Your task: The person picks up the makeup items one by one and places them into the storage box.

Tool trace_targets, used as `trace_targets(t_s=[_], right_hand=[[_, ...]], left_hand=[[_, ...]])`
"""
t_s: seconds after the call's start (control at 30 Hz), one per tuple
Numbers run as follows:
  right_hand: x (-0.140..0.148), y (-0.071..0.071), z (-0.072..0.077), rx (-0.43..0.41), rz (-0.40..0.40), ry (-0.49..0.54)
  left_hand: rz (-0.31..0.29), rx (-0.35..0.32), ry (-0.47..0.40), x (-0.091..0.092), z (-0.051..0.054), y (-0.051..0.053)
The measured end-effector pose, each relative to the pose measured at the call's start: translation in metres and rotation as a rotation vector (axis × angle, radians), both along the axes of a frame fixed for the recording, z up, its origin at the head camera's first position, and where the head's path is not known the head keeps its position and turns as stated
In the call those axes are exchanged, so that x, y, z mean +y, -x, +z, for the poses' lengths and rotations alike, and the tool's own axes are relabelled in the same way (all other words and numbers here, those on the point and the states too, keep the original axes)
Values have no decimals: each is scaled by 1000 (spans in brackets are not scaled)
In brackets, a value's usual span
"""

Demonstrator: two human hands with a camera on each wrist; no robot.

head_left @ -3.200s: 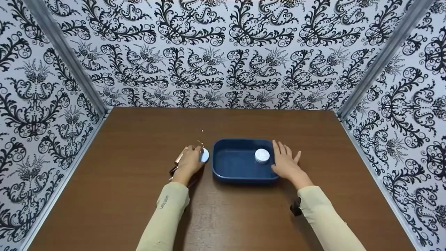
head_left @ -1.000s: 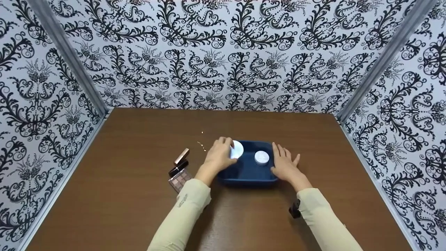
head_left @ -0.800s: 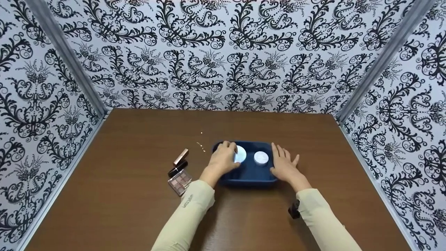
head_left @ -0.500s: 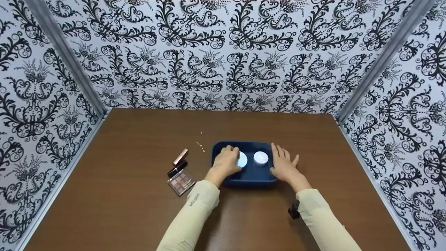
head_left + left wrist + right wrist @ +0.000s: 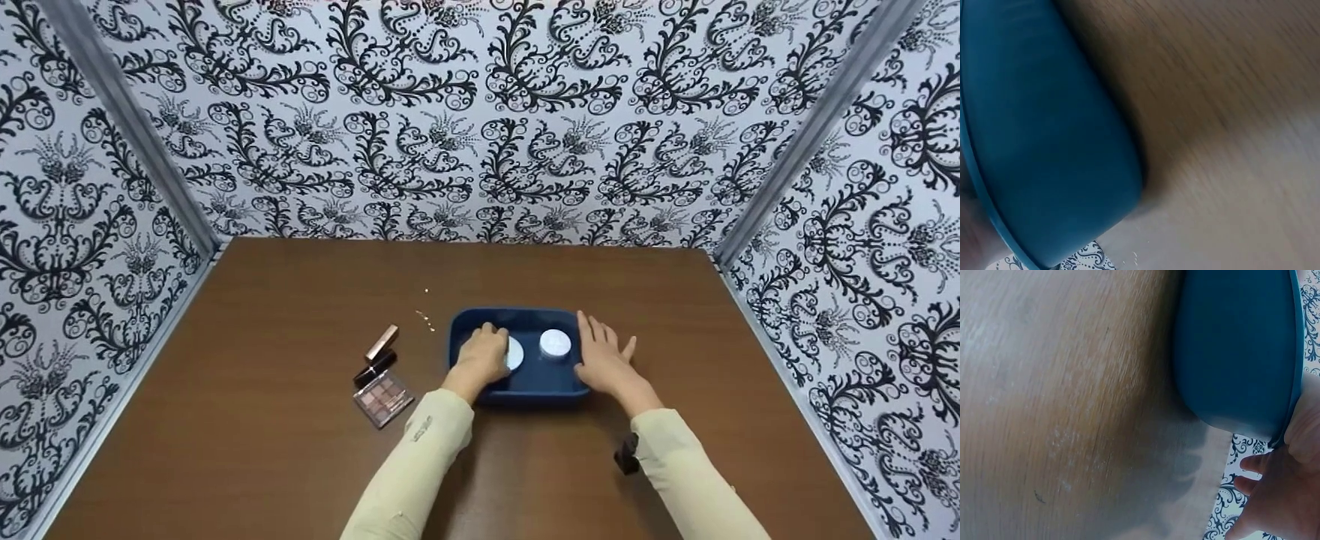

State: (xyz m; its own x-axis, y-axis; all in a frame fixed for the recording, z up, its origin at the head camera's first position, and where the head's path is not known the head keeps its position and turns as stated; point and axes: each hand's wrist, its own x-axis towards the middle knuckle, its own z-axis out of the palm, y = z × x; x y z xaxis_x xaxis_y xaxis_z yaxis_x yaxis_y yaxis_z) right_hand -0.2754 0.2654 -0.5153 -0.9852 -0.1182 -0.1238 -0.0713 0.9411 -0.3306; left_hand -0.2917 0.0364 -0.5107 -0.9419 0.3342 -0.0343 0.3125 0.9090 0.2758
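My left hand (image 5: 484,356) is down inside the blue tray (image 5: 525,399) at its left end. Its curled fingers grip the left edge of a flat white round jar (image 5: 515,353), partly hidden by them. A second white-lidded jar (image 5: 555,343) stands to the right in the same tray. Against the tray's right wall rests my right hand (image 5: 606,361), fingers straight and spread. In the right wrist view the right hand (image 5: 1280,495) touches the tray rim (image 5: 1297,354). The left wrist view shows mostly the tray's outer wall (image 5: 1055,140), with a blurred bit of hand.
Left of the tray on the brown table (image 5: 262,420) lie a rose-gold lipstick tube (image 5: 382,343), a black lipstick tube (image 5: 375,368) and an eyeshadow palette (image 5: 383,399). Small bright specks (image 5: 425,320) show behind them. Patterned walls (image 5: 480,150) enclose the table's back and sides.
My left hand has carried the white jar from beside the makeup on the table into the tray, then lowered it toward the tray's floor. My right hand has stayed at the tray's right side.
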Motion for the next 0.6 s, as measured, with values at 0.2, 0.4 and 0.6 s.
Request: trace_targets(t_s=[0.2, 0.4, 0.6], right_hand=[[0, -1, 0, -21, -4, 9], [-1, 0, -1, -31, 0, 19], [0, 0, -1, -24, -6, 12]], left_hand=[[7, -11, 25, 7, -2, 0], [9, 43, 64, 16, -4, 0], [2, 80, 76, 24, -6, 2]])
